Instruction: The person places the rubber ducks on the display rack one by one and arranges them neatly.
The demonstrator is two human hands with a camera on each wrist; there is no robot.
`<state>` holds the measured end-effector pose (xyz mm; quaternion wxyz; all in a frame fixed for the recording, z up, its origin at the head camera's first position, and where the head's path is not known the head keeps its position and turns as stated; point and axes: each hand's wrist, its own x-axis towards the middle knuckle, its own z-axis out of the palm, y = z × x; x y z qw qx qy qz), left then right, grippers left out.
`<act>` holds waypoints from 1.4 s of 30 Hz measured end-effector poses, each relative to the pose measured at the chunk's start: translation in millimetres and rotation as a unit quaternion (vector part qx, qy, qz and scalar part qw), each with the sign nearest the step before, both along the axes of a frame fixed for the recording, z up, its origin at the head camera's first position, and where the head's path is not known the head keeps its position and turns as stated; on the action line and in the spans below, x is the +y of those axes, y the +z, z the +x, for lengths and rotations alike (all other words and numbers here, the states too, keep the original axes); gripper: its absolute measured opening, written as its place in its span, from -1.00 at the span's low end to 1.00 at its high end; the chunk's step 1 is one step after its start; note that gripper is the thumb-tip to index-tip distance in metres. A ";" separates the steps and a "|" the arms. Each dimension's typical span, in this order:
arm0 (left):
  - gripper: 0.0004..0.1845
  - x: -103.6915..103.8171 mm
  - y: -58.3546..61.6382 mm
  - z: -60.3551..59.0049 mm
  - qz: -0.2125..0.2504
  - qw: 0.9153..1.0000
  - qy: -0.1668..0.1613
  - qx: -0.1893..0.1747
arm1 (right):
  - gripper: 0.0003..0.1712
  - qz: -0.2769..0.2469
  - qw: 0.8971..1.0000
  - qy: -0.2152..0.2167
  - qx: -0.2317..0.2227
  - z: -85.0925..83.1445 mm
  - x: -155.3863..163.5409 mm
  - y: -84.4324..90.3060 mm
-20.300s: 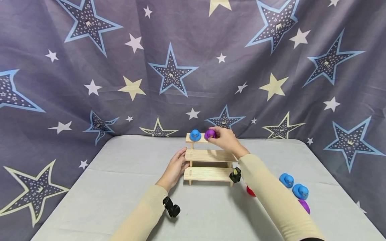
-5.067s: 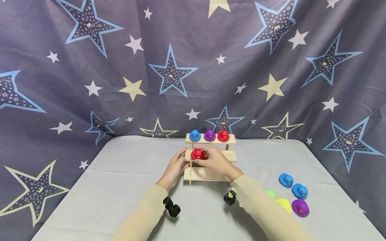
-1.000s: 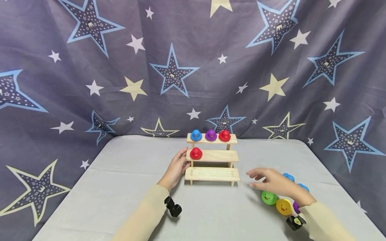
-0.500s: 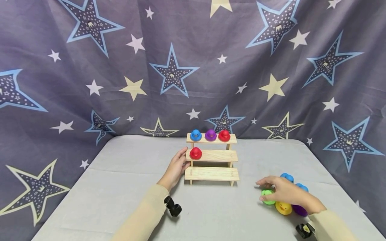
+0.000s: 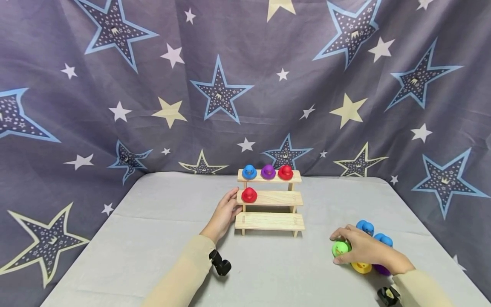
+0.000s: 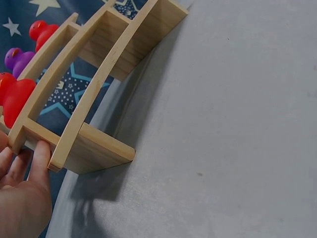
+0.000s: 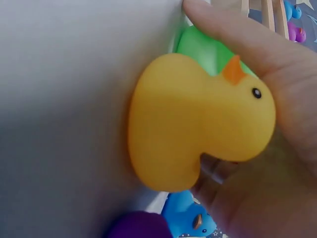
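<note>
My left hand holds the left end of a three-tier wooden shelf stand, its fingers at the middle tier's edge. The left wrist view shows those fingers against the side frame. On the top tier sit a blue rubber duck, a purple one and a red one. Another red rubber duck sits at the middle tier's left end. My right hand has thumb and fingers curled round a green rubber duck on the table. A yellow rubber duck lies under its palm.
Two blue ducks stand just behind the right hand. A purple duck is partly hidden under the wrist. The grey-covered table ends at a star-patterned curtain.
Three ducks have filled the top tier, and a red one was let go on the middle tier. The right hand has since moved right and closed round the green duck. The left hand stays put.
</note>
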<state>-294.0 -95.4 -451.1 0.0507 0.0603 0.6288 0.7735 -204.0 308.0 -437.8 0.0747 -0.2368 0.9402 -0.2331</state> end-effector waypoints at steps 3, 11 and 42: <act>-0.35 0.1 0.0 -0.4 0.002 1.000 0.001 0.000 | -0.34 -0.002 1.000 -0.006 -0.008 0.2 0.3 0.2; -0.35 -0.7 0.5 -0.2 0.006 1.000 -0.007 0.005 | -0.43 -0.008 1.000 -0.004 -0.007 0.1 -0.5 0.2; -0.35 -1.2 0.9 0.7 -0.016 1.000 -0.004 -0.005 | -0.47 -0.009 1.000 -0.016 -0.002 -4.4 -5.3 6.6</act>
